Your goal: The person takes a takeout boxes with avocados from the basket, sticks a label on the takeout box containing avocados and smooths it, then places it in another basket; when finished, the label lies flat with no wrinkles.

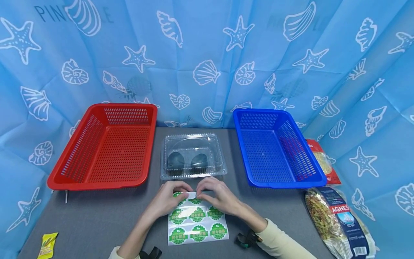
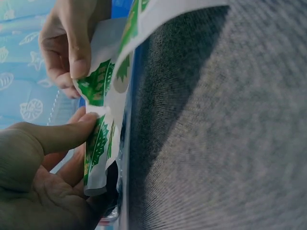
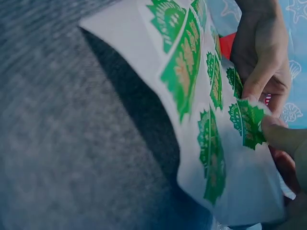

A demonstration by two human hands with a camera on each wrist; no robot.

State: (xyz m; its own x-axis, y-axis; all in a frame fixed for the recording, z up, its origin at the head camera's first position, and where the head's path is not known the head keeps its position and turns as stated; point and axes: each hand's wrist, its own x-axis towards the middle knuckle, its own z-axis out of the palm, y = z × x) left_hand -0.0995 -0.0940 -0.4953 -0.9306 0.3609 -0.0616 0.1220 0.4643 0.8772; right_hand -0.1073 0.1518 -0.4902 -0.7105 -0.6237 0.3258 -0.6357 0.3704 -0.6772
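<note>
- Pinching sticker sheet (image 1: 198,223) at its far edge: left hand (image 1: 165,201) and right hand (image 1: 221,196), thumbs close together.
- Sheet bears round green labels, bowed over gray table (image 1: 265,212), just in front of clear plastic container (image 1: 194,176).
- Red basket (image 1: 97,186) off left, blue basket (image 1: 288,185) off right.

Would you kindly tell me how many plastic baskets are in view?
2: the red basket stands left of the clear container, the blue basket right of it.
</note>
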